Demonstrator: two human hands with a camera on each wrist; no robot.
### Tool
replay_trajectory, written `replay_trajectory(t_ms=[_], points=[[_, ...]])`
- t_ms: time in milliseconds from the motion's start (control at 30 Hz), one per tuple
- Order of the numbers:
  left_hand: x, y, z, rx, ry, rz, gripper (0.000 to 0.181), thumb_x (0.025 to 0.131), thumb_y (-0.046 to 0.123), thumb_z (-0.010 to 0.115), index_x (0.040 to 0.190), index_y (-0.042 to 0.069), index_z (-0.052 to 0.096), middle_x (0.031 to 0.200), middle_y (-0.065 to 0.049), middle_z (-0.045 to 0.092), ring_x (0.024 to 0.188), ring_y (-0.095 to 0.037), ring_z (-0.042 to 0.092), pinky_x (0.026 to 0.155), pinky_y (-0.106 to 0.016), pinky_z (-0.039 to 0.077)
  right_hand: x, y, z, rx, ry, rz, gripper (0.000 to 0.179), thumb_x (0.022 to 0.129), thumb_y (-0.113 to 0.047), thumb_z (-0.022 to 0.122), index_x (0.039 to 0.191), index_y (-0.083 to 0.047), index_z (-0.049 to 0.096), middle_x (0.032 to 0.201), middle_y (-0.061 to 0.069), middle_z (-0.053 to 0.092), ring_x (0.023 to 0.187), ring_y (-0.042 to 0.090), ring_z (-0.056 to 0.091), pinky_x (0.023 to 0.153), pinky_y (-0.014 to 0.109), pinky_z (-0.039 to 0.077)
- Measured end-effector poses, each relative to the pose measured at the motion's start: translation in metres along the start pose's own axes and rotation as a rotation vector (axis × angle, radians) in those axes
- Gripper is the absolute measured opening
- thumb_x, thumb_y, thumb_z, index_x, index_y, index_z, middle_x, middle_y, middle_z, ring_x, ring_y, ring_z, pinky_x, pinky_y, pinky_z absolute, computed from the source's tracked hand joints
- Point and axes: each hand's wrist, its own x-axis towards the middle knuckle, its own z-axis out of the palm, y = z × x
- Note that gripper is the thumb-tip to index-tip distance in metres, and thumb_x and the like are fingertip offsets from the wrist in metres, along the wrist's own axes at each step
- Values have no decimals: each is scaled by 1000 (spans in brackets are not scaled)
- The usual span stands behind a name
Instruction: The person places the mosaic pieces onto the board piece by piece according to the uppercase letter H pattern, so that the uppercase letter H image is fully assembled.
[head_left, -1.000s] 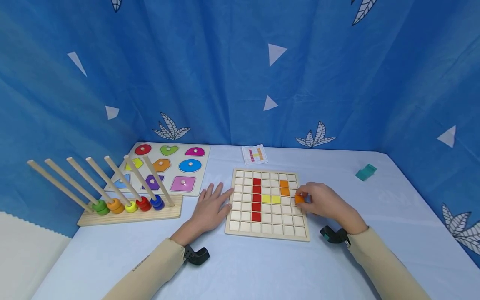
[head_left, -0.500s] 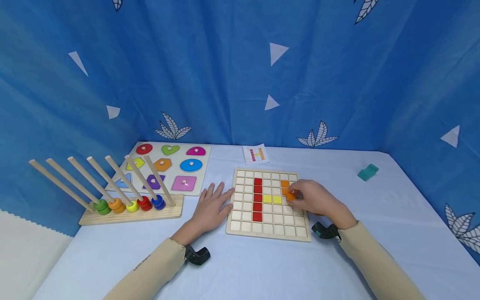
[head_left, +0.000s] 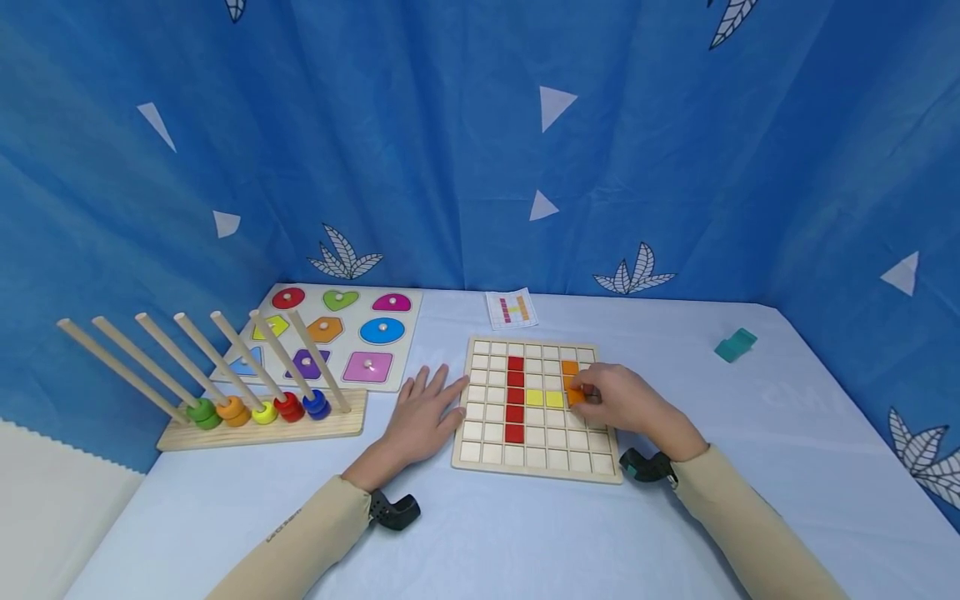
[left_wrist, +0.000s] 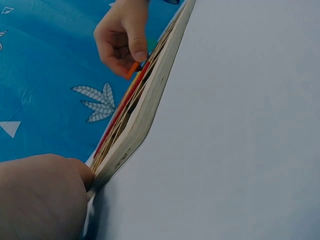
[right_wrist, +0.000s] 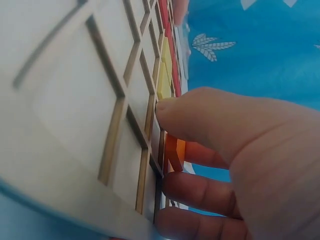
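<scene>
A wooden grid board [head_left: 491, 454] lies in the middle of the table in the head view. My right hand [head_left: 626, 400] pinches an orange square tile [head_left: 575, 397] between thumb and finger. In the left wrist view this orange tile [left_wrist: 132, 71] stands tilted at the board's surface. It is over the cell just right of two yellow tiles [head_left: 543, 398]. A column of red tiles [head_left: 514, 396] fills cells further left. Orange tiles [head_left: 570, 367] sit above the held one, partly behind my fingers. My left hand [head_left: 423, 421] rests with straight fingers at the board's left edge.
Behind the board lies a small pattern card [head_left: 512, 309]. To the left stand a peg rack [head_left: 262, 427] with coloured rings and a knobbed shape puzzle [head_left: 408, 333]. A teal piece [head_left: 735, 344] lies at the far right. A blue curtain [head_left: 465, 167] hangs behind.
My right hand has carried the orange tile leftward from the board's right edge to the cell beside the yellow tiles. The left hand has stayed at the left edge.
</scene>
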Motion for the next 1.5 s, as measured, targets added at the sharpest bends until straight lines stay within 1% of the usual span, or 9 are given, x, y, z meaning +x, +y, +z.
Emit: replay_trajectory(t_ms=[233, 467, 633, 767, 967, 1233, 1400, 1500], points=[[1, 0, 0, -1, 9, 5, 54, 102, 34, 53, 153, 17, 48, 166, -21, 32, 157, -49, 15, 124, -67, 11, -2, 1, 2, -3, 15, 2, 26, 83, -20, 84, 105, -8, 77, 83, -2, 63, 74, 10, 49, 65, 24, 42], [1, 0, 2, 2, 13, 6, 54, 102, 33, 54, 153, 15, 49, 165, -21, 32, 156, -49, 15, 124, -67, 12, -3, 2, 3, 3, 23, -7, 26, 82, -19, 84, 105, -7, 77, 84, -1, 63, 73, 10, 47, 62, 22, 39], [0, 1, 2, 7, 5, 7, 54, 102, 34, 53, 154, 16, 48, 166, -21, 32, 157, -48, 15, 124, -67, 11, -4, 2, 3, 10, 30, -6, 26, 82, -18, 84, 105, -7, 77, 85, 0, 64, 73, 10, 49, 63, 22, 41], [0, 1, 2, 7, 14, 15, 54, 102, 32, 53, 153, 15, 49, 165, -22, 33, 156, -50, 16, 124, -67, 12, -4, 3, 3, 11, 28, -4, 24, 82, -18, 83, 104, -8, 77, 88, 0, 67, 75, 11, 50, 65, 23, 44], [0, 2, 1, 7, 15, 14, 53, 103, 31, 52, 153, 14, 49, 165, -22, 33, 156, -49, 16, 124, -67, 12, -4, 3, 3, 21, 21, 4, 22, 82, -19, 84, 102, -10, 78, 88, -1, 67, 75, 11, 49, 65, 23, 43], [0, 1, 1, 10, 15, 12, 53, 102, 31, 52, 153, 14, 49, 165, -22, 33, 156, -50, 16, 124, -68, 12, -4, 4, 3, 25, 19, -10, 20, 83, -17, 82, 102, -10, 78, 86, -2, 67, 74, 11, 49, 64, 23, 42], [-1, 0, 1, 4, 16, 12, 53, 102, 31, 53, 152, 14, 50, 165, -22, 33, 156, -50, 17, 123, -68, 13, -3, 3, 2, 17, 15, -9, 18, 84, -15, 81, 101, -9, 79, 87, -1, 68, 76, 11, 52, 68, 25, 48], [-1, -1, 1, 4, 3, 6, 53, 102, 33, 53, 153, 16, 49, 165, -21, 32, 156, -49, 16, 124, -68, 12, -3, 4, 2, 13, 13, -3, 18, 84, -15, 82, 100, -9, 79, 88, -1, 69, 78, 11, 54, 72, 27, 51]])
